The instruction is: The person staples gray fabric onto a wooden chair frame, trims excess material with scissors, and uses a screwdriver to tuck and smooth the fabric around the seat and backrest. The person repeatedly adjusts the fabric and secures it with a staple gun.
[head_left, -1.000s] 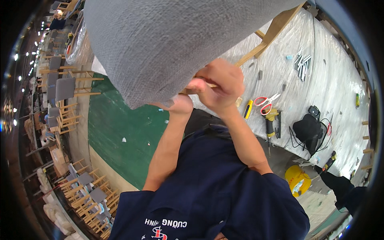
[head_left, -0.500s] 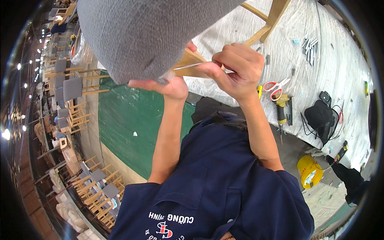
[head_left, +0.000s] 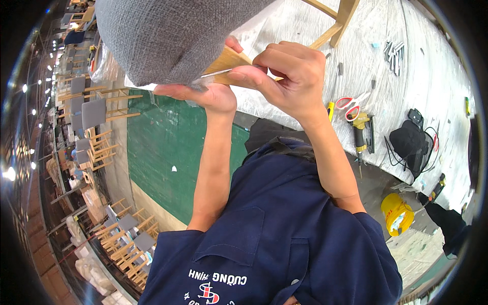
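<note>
left hand (head_left: pixel 218 98) sat open under the gray woven-fabric seat (head_left: pixel 157 40), right hand (head_left: pixel 294 76) pinched a thin silvery tool (head_left: pixel 215 73); probably corner-tucking, needed a steady push next.

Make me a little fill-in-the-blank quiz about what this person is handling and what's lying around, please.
1. The left hand touches fabric coloured ____.
2. The right hand pinches a thin tool between its forefinger and its ____.
3. The scissors on the plastic sheeting have handles coloured white and ____.
4. The bucket at the right is coloured ____.

Missing words: grey; thumb; red; yellow.
</note>
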`<state>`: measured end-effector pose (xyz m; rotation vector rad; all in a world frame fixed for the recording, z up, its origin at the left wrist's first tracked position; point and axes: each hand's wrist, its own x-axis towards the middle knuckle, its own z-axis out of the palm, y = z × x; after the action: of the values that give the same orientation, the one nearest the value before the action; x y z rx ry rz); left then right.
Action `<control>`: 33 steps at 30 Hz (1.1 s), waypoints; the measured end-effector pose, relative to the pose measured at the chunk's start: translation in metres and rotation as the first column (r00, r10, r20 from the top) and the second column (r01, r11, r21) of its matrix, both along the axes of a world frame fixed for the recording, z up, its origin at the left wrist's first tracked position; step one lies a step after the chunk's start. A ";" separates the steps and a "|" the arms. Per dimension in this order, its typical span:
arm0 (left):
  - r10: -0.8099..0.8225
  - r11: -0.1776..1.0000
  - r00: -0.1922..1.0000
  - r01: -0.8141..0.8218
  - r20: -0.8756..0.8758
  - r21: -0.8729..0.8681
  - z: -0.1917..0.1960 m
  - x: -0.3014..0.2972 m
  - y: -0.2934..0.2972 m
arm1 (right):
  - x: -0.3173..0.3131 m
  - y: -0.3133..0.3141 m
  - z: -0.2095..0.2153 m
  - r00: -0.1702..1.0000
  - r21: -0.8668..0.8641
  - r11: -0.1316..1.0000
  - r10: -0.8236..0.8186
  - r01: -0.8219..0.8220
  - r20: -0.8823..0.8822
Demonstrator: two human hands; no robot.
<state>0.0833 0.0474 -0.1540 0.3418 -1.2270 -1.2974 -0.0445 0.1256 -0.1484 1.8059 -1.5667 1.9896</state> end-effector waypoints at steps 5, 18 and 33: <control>0.138 0.990 0.989 -0.137 0.055 -0.025 0.004 -0.009 0.003 | -0.005 -0.002 0.004 0.998 0.045 0.998 0.043 -0.041 -0.041; 0.200 0.979 0.977 -0.196 -0.079 0.052 0.008 -0.022 0.006 | 0.028 -0.003 -0.005 0.970 0.001 1.000 0.019 -0.020 0.241; 0.535 0.840 0.739 -0.517 0.409 -0.165 0.025 -0.021 0.039 | 0.002 -0.022 -0.002 0.999 -0.087 0.995 0.044 -0.043 0.008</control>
<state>0.0623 0.0859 -0.1292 0.9283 -1.3926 -0.7078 -0.0429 0.1033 -0.1503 1.8156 -1.4311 2.0541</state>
